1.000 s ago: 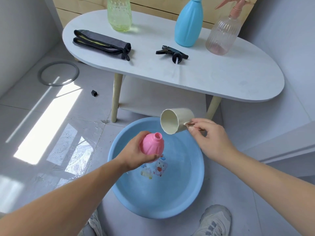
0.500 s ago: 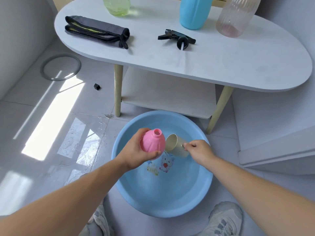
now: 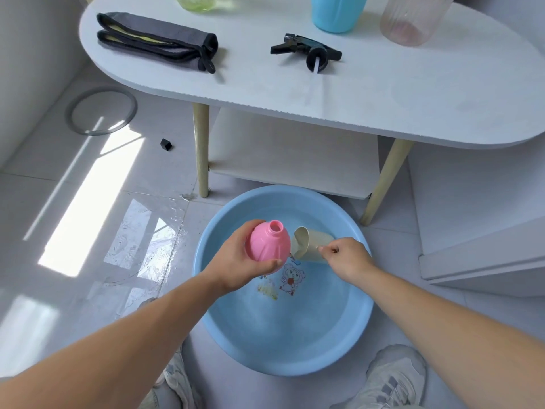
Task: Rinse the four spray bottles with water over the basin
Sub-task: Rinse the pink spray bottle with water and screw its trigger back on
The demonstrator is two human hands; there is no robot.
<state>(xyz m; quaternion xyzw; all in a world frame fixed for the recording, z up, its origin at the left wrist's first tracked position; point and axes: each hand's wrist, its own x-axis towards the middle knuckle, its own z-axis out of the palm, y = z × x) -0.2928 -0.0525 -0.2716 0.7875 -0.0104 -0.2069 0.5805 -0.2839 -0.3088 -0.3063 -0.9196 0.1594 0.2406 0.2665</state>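
Pale glossy floor tiles (image 3: pixel 88 261) all round, catching sun patches and a wet splash off to the left. Looking down at a blue basin (image 3: pixel 295 364) sitting on the floor just in front of a white oval table (image 3: pixel 413 93), holding some water over a cartoon print.

Gripping the pink bottle (image 3: pixel 267 245) in the left hand (image 3: pixel 236 264), wrapping fingers round its belly, keeping the capless neck pointing up, hovering over the basin's left half. Pinching a beige cup (image 3: pixel 312 242) by its side with the right hand (image 3: pixel 345 258), tipping it over with the mouth facing the bottle, right beside it and low over the water. Can't tell if cup and bottle are actually touching.

Up on the table: seeing a green bottle (image 3: pixel 196 1), blue bottle (image 3: pixel 336 13) and clear pinkish bottle (image 3: pixel 410 22) standing along the far edge, tops cropped off. Also spotting a black spray head (image 3: pixel 306 51) lying in front of the blue one and a folded grey cloth (image 3: pixel 156 39) lying at the left end. Noticing a grey ring (image 3: pixel 101 110) and a small black bit (image 3: pixel 166 144) on the floor left of the table, plus pale sneakers (image 3: pixel 395 379) poking in at the bottom.
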